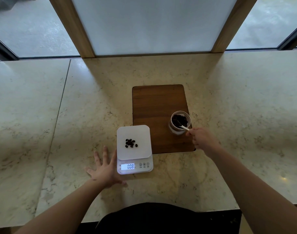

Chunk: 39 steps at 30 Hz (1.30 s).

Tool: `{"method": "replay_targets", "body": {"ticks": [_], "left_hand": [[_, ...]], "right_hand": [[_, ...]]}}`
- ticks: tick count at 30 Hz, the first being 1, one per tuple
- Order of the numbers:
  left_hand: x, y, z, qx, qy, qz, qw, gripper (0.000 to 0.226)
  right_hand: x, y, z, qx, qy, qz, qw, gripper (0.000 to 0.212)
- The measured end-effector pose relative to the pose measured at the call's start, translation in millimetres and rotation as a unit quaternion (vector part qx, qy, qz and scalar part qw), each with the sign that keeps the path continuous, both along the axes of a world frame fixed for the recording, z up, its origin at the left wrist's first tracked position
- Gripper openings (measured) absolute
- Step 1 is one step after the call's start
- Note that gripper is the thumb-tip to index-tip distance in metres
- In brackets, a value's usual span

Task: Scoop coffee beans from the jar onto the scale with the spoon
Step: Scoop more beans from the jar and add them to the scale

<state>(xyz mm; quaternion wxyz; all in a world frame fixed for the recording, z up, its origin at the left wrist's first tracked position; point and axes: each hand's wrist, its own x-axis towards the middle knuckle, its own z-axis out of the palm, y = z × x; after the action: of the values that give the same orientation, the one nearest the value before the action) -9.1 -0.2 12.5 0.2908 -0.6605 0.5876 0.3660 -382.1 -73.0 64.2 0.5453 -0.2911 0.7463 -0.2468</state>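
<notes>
Beans (130, 143) lie on the scale (134, 149), left of the jar (179, 122); the jar stands on the board (154, 107), spoon (183, 126) inside.

Marble counter (43, 115) w/ windows (34, 26) behind

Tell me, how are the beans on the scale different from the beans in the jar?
The beans on the scale are a small, loose scatter; the beans in the jar make a thick pile. The first lie open on a flat white top; the second sit inside glass, with a spoon dipped in. Both are dark.
</notes>
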Motion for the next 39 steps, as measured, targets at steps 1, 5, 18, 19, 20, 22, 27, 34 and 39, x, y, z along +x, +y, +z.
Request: {"method": "replay_targets", "body": {"ticks": [1, 5, 18, 19, 20, 22, 27, 34, 39], "left_hand": [[-0.4, -0.2, 0.9, 0.001, 0.0, 0.0, 1.0, 0.153], [-0.7, -0.5, 2.7, 0.004, 0.003, -0.001, 1.0, 0.152], [1.5, -0.7, -5.6, 0.004, -0.002, -0.005, 1.0, 0.153], [2.1, -0.7, -6.3, 0.004, -0.001, -0.005, 1.0, 0.153], [2.7, -0.7, -7.0, 0.004, 0.0, -0.004, 1.0, 0.153], [3.5, -0.6, -8.0, 0.004, -0.001, -0.002, 1.0, 0.153], [3.8, -0.8, -9.0, 0.005, 0.008, 0.0, 1.0, 0.154], [5.6, 0.0, -10.9, 0.002, 0.012, 0.001, 1.0, 0.154], [5.9, 0.0, -11.8, -0.001, 0.007, 0.0, 1.0, 0.153]], "right_hand": [[0.0, 0.3, -0.7, 0.0, -0.005, -0.004, 1.0, 0.032], [-0.2, 1.8, -3.5, 0.007, -0.036, -0.024, 0.999, 0.03], [-2.1, 3.2, -11.8, 0.031, -0.105, -0.065, 0.992, 0.027], [-1.8, 3.7, -11.3, 0.033, -0.109, -0.068, 0.991, 0.027], [-1.4, 4.4, -10.2, 0.034, -0.113, -0.069, 0.991, 0.026], [-0.1, 5.2, -7.1, 0.035, -0.117, -0.071, 0.99, 0.026], [2.1, 6.6, -2.8, 0.033, -0.12, -0.077, 0.989, 0.026], [1.3, 7.9, -4.3, 0.033, -0.125, -0.078, 0.989, 0.024], [5.4, 8.1, -0.9, -0.018, 0.037, -0.005, 0.999, 0.029]]}}
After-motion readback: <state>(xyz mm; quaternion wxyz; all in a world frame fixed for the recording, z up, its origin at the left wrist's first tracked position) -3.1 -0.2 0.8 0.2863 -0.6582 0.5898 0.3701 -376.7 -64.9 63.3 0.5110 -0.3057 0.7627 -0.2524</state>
